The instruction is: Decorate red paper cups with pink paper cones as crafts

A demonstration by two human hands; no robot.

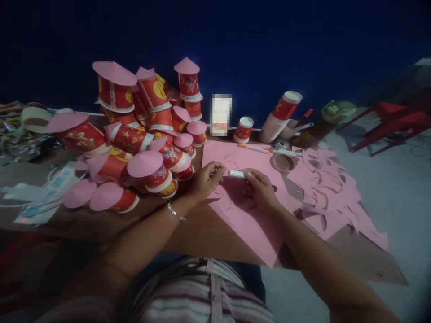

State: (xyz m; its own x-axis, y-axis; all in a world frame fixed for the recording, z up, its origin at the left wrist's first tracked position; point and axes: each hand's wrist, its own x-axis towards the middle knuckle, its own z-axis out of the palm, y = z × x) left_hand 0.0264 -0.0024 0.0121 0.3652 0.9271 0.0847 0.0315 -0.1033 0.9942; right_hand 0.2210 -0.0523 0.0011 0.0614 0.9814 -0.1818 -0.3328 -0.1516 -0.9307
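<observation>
My right hand (261, 186) is closed around a short white tube that looks like a glue stick (236, 174), held almost level above the pink paper sheet (266, 237). My left hand (210, 177) has its fingers curled together just left of the tube's end. What its fingertips pinch, if anything, I cannot make out. Curved cut lines and a dark round spot show on the sheet under my hands. Left of my left hand, red paper cups with pink paper cone tops (145, 164) are heaped and stacked on the wooden table (188, 229).
Cut pink paper scraps (323, 184) lie at the right, beside a tape roll (283, 162). Orange-and-white pens (254, 148), a small red cup (244, 130) and a tilted cup stack (281, 116) are behind. A power strip (47, 193) lies left; a red stool (390, 121) stands right.
</observation>
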